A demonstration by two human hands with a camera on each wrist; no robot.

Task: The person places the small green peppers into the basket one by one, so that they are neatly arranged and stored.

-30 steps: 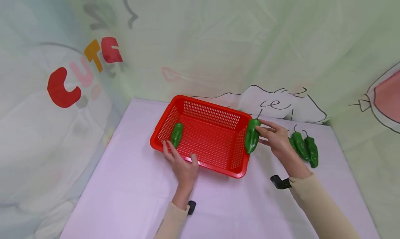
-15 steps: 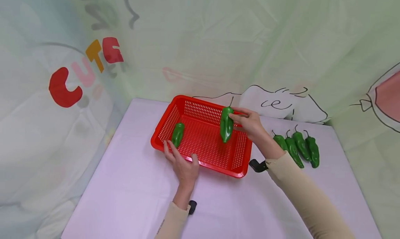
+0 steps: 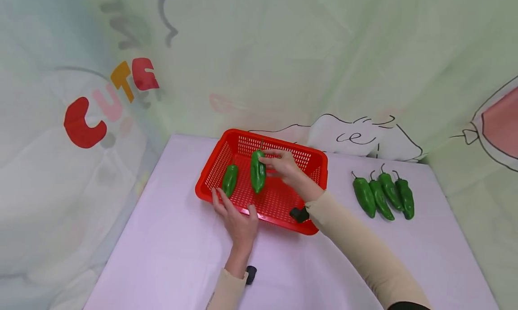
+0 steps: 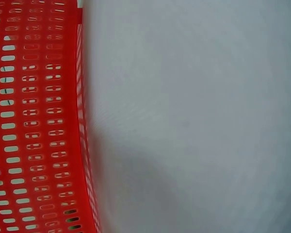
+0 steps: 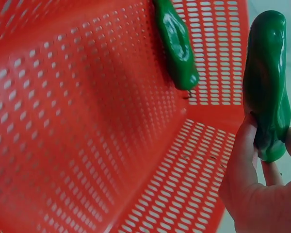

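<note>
A red plastic basket [image 3: 283, 221] with slotted walls sits on the table. Over its inside, my right hand [image 3: 285, 166] pinches a green pepper [image 3: 257, 175] near the stem end between thumb and fingers, tip hanging down. The right wrist view shows that pepper [image 5: 266, 73] up close, with the hand [image 5: 262, 194] around its stem end. Another green pepper [image 3: 229, 180] lies in the basket along the left wall. My left hand [image 3: 240, 224] holds the basket's near left rim, thumb and fingertips on it. The left wrist view shows only the basket's wall [image 4: 39, 121] and the tabletop.
Several green peppers [image 3: 380, 195] lie side by side on the table, right of the basket, stems pointing away. A pale cloth covers the table [image 3: 170, 256]. Printed fabric walls [image 3: 259, 53] stand close behind and on both sides.
My right hand has carried the pepper leftward, from the basket's right rim across to above its left half. The left hand stays on the rim.
</note>
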